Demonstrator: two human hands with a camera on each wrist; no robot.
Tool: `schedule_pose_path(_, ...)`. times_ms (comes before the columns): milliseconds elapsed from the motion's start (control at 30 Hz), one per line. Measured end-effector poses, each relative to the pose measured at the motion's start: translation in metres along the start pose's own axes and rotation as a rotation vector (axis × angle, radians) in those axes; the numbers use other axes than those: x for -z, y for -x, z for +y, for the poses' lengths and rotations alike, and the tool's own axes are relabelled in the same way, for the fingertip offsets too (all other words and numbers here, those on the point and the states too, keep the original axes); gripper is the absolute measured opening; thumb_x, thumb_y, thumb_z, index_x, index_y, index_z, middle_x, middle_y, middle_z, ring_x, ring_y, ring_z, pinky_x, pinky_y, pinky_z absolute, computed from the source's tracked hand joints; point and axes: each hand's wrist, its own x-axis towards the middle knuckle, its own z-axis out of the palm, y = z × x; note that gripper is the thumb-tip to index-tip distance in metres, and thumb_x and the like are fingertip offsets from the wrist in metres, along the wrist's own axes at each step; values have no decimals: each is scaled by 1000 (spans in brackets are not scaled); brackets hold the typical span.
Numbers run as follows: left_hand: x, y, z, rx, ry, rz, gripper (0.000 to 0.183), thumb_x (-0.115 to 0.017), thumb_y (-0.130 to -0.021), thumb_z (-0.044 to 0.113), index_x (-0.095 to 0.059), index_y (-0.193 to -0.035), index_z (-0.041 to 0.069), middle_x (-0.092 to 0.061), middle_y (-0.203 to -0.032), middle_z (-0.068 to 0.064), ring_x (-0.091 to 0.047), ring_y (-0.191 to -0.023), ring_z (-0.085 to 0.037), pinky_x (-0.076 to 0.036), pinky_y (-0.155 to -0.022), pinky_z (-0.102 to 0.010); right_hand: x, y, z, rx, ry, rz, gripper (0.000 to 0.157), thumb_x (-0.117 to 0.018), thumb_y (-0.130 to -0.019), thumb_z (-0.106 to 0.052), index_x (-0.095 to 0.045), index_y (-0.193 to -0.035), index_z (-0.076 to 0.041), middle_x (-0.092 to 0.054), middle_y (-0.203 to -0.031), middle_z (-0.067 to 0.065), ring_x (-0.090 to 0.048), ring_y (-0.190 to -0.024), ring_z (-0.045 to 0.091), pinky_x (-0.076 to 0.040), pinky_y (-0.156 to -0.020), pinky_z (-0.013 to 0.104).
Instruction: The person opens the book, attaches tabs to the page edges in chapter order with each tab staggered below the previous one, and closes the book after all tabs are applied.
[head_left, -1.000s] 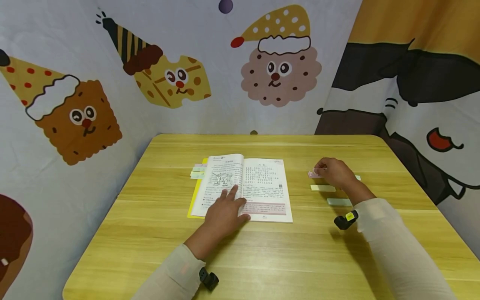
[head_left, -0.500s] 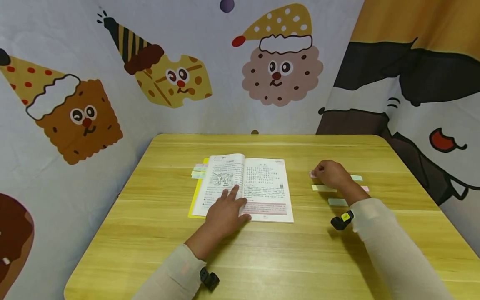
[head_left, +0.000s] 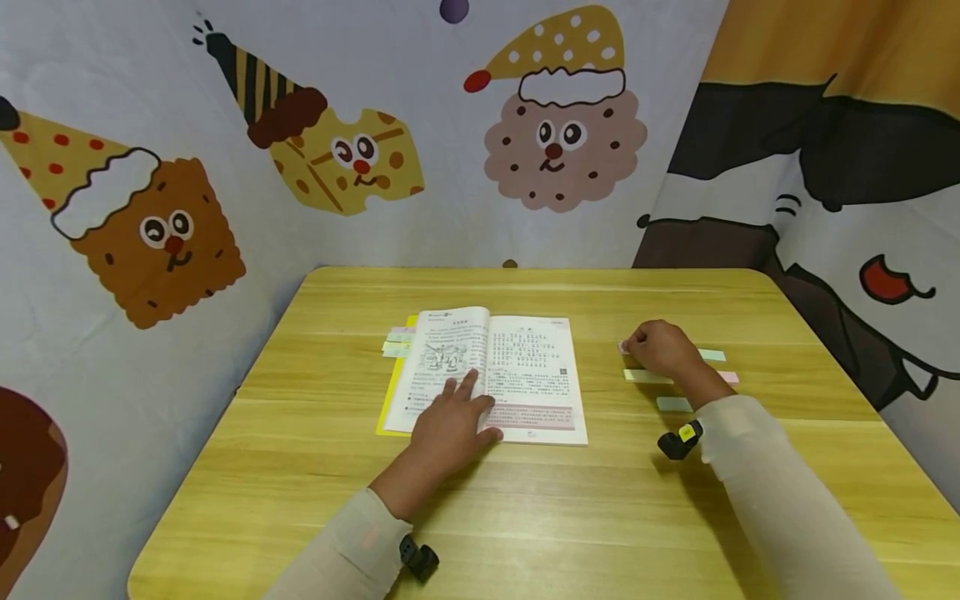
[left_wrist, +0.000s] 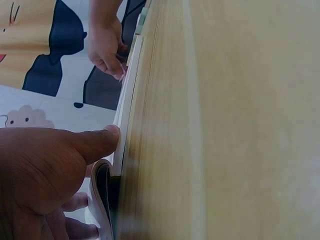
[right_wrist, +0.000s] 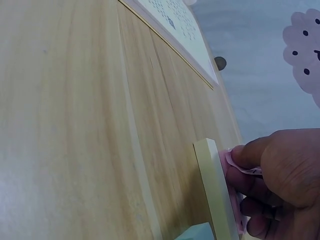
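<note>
An open book (head_left: 528,367) with printed pages lies on the table. My left hand (head_left: 446,425) rests across its left page and spine with the fingers spread; in the left wrist view the thumb (left_wrist: 102,145) presses on the right page. To the right of the book, my right hand (head_left: 663,348) is at the left end of a pink sticky-note pad (right_wrist: 233,200). Thumb and fingertips pinch a lifted pink sticky note (right_wrist: 229,156) there, and the hand hides most of the pad. Right beside that pad lies a yellow sticky-note pad (right_wrist: 216,190).
Nearer me is a pale green pad (head_left: 673,404). Another green pad (head_left: 711,355) and a pink piece (head_left: 727,377) show past the right wrist. Several coloured tabs (head_left: 397,342) stick out from the book's left edge. A printed cloth (head_left: 450,233) hangs behind the table (head_left: 540,517).
My right hand has shifted slightly left and its fingers have closed in at the pink pad's left end, covering more of it. The left hand stays on the book.
</note>
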Motion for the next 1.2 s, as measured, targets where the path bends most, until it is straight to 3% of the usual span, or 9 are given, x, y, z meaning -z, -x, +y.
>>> schedule_pose_path(633,2,0,1,4,-7,-3,52,-72,-93,50,-67,-136,21,-36,-162,-13,-39,-143,-44,-50,-98,-57,2,-3,-5,-40,30,-22,34,-56,-105,-33,-72,-93,-5,-71,-111,17,-57,-76,25,-44,-64,38)
schedule_pose_path(1033,2,1,1,0,-7,2,51,-73,-93,49,-67,-135,21,-36,-162,-13,-40,-143,-44,-50,-98,-56,2,-5,-7,-58,39,-41,40,-54,-106,-34,-75,-105,1,-71,-114,21,-60,-79,26,-46,-66,40)
schedule_pose_path(1200,3,2,2,-1,5,5,51,-73,-92,49,-68,-134,20,-37,-161,-14,-40,-142,-45,-51,-97,-56,0,-6,-7,-64,39,-25,39,-54,-105,-34,-77,-99,-2,-71,-114,21,-60,-78,26,-46,-66,40)
